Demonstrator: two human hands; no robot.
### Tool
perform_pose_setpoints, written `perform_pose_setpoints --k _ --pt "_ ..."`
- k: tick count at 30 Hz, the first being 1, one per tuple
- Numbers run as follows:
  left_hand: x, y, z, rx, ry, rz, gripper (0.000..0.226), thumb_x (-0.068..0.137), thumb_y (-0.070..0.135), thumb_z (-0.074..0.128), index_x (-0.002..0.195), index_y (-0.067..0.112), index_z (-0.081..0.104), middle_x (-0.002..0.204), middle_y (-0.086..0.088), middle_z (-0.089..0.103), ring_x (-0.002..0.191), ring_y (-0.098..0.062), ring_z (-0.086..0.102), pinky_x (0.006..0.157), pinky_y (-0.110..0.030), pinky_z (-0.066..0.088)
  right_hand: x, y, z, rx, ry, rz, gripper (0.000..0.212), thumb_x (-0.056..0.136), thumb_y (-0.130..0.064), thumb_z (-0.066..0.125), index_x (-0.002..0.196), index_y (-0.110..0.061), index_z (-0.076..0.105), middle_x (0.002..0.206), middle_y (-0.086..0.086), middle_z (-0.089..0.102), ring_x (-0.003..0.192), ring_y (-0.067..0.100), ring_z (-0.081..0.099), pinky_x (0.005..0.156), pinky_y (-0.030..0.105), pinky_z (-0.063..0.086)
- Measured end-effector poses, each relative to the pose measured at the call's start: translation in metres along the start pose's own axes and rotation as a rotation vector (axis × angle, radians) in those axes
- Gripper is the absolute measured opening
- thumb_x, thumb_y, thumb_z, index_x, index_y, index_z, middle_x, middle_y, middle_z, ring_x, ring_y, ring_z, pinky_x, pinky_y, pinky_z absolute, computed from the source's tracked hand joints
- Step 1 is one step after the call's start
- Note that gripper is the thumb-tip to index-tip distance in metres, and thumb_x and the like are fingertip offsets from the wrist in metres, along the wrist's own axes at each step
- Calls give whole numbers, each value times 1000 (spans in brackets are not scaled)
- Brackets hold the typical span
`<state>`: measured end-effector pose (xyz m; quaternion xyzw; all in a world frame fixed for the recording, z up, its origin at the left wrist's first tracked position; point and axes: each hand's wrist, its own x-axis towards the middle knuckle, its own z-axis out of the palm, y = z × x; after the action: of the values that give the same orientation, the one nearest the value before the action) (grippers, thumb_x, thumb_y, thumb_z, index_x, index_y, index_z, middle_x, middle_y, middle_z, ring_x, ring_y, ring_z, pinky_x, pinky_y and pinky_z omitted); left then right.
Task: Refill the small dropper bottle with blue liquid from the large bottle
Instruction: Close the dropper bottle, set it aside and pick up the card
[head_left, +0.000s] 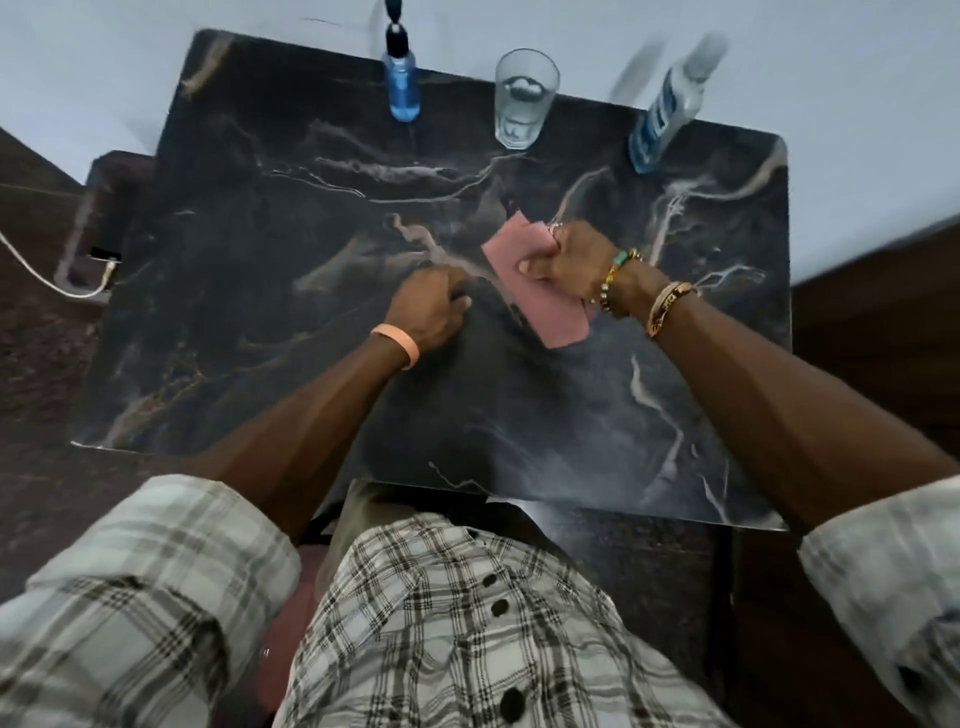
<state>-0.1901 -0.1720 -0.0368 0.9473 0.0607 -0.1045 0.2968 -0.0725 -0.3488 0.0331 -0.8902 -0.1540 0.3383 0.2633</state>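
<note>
The fingers (561, 241) of the right hand (576, 260), in the middle of the frame, are curled round one side of a pink cloth (540, 306), thumb pressed on its top face. The cloth hangs and spreads down-left from the grip onto the dark marbled worktop (260, 260). This looks like a wiping hold, probably to dry or clean the surface around the pouring spot.

Just left of the cloth, the left hand (428, 306) rests knuckles-up with its fingers (460, 301) tucked under. Whether they pinch the cloth's edge or hold nothing cannot be told from this angle. It seems placed there to steady or straighten the cloth.

Both hands are well apart from the three vessels lined along the far edge of the worktop, at the top of the frame. That placement keeps them clear of the wiping.

The small dropper bottle (401, 83) stands upright at upper centre-left. It has a black dropper cap fitted, a clear body and blue liquid reaching well up inside it. A clear glass (525, 98) stands beside it at upper centre, and its contents are unclear. The large bottle (666, 109) is at upper right, motion-blurred. It is clear, with a blue label and blue liquid low in its body, and looks only partly full.

By these signs, pouring is not under way now.
</note>
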Motion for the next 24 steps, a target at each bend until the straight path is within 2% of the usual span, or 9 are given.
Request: perform_pose_setpoints --k 6,8,9,11,14,17,20,22,24 --pt "2 30 24 46 -74 112 26 91 17 55 113 15 67 119 -9 67 110 -29 59 96 -41 46 -36 48 -5 -393 112 -61 24 90 -28 60 76 -9 63 78 11 67 68 27 58 59 34 45" --pt "3 38 29 67 -79 124 24 88 14 58 111 11 66 117 -13 66 108 -33 58 93 -40 46 -46 64 1 -546 161 -82 22 93 -30 56 90 -13 70 82 6 66 72 26 59 65 32 46" --pt "3 39 30 76 -80 116 23 88 13 59 109 10 66 115 -15 66 108 -34 58 92 -40 45 -53 75 7 -584 178 -110 21 93 -27 56 104 -17 71 93 6 68 81 28 63 70 33 50" --pt "3 39 35 104 -97 94 19 86 10 58 104 9 65 113 -15 66 107 -35 58 92 -42 47 -75 100 25 -674 149 -113 34 94 -23 52 127 -22 61 116 9 62 101 34 62 80 38 50" --pt "-1 35 39 131 -119 89 19 84 5 55 98 7 67 111 -14 67 105 -34 60 90 -44 49 -113 129 68 -916 3 -86 41 100 -18 41 140 -9 45 137 10 44 121 31 48 84 41 50" --pt "-3 33 39 139 -127 93 22 83 3 54 101 5 67 116 -16 66 108 -34 60 91 -44 50 -132 133 101 -851 -28 -99 39 100 -16 41 137 -6 48 137 8 43 122 28 45 78 37 51" --pt "-1 34 40 136 -113 92 22 82 3 54 99 6 68 111 -12 69 103 -33 62 87 -42 51 -134 139 101 -850 -79 -144 40 102 -18 39 140 -7 44 145 8 36 127 29 42 83 39 52" --pt "1 35 38 130 -108 73 20 82 3 55 96 7 69 103 -11 71 95 -32 63 81 -41 52 -136 145 100 -830 8 -63 43 101 -17 40 142 -3 40 145 11 35 128 30 41 88 38 51" --pt "1 36 35 125 -107 67 19 83 3 56 96 6 69 101 -11 71 92 -32 63 80 -42 53 -142 144 108 -714 3 -7 39 99 -13 45 137 -5 49 143 13 40 127 31 41 94 40 47"
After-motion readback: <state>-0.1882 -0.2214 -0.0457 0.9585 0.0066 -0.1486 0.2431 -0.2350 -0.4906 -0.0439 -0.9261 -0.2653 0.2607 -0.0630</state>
